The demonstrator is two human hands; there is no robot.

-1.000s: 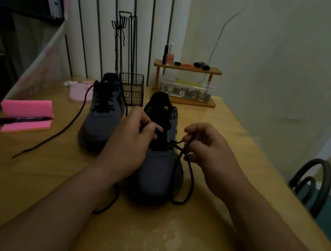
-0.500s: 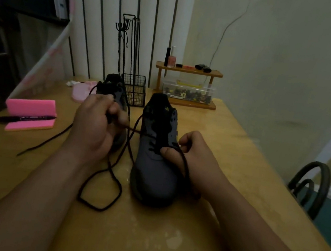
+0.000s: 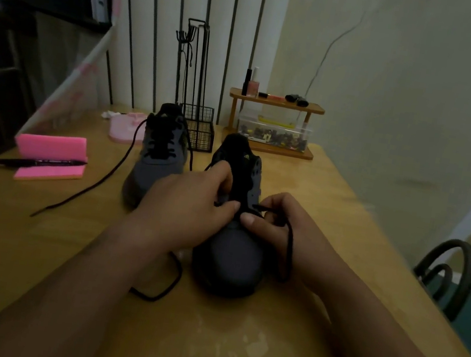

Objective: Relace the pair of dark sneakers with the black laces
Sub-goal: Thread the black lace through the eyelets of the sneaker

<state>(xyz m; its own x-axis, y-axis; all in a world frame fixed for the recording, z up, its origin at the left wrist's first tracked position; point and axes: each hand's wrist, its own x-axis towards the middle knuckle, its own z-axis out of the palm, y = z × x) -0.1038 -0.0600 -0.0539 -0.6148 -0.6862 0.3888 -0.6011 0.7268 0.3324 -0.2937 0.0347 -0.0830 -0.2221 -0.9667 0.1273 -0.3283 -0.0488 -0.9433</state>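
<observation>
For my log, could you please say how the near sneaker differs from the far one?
The far sneaker stands untouched; the left hand grips the near sneaker while the right hand pinches its lace. The far sneaker looks laced, one end trailing over the table; the near sneaker's lace hangs loose. Both are dark grey.

Matt cloth sneakers [image 3: 233,240] rest on a worn, glossy wooden table [image 3: 230,349] by a black wire basket [image 3: 200,129].

A wooden table [image 3: 28,252] bears the near sneaker [image 3: 227,258], its lace [image 3: 171,286] trailing alongside. Left of it sit the other sneaker [image 3: 154,171] and a pink block [image 3: 52,147]; behind it, a wire basket [image 3: 201,133] and a rack [image 3: 276,103].
</observation>
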